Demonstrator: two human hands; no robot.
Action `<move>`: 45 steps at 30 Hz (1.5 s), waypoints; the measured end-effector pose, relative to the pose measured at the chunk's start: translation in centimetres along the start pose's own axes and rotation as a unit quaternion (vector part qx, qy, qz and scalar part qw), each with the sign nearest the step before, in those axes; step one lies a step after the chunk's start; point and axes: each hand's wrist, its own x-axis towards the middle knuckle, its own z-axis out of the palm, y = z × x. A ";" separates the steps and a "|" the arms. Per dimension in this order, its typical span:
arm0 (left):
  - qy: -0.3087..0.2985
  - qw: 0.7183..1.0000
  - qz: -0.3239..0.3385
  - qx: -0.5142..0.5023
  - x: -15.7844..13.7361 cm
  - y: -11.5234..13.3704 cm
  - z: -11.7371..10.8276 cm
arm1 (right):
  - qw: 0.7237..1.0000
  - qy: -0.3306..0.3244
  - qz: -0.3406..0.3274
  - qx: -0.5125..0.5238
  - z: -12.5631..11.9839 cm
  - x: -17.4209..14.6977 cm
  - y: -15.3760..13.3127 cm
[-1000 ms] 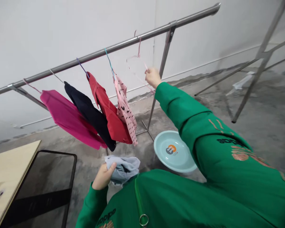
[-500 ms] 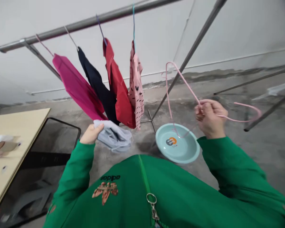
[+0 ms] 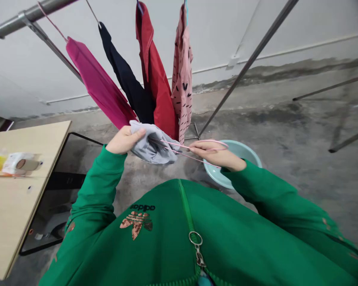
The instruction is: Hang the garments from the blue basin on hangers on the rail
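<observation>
My left hand [image 3: 125, 140] is closed on the upper left edge of a bunched light grey garment [image 3: 155, 153]. With my right hand [image 3: 216, 153] I grip a pink wire hanger [image 3: 179, 145] near its hook. The hanger's far end runs into the opening of the garment, and the cloth hides that part. Just behind the grey garment hang a magenta garment [image 3: 98, 83], a navy garment [image 3: 125, 79], a red garment [image 3: 155, 75] and a pink patterned garment [image 3: 182, 79].
A metal rail [image 3: 44, 12] carries the hanging clothes, with a slanted leg [image 3: 247, 67] at its right. Below my right hand a light blue basin [image 3: 241, 149] stands on the concrete floor. A wooden table [image 3: 6, 214] with packages [image 3: 19, 163] is at the left.
My right hand has moved left with the pink hanger, whose end is now inside the grey garment. My left hand still holds the garment. The view has tilted lower.
</observation>
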 end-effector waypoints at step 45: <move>0.311 0.803 0.179 0.476 -12.4 5.2 -9.2 | 0.969 0.018 0.109 0.222 6.1 11.0 12.8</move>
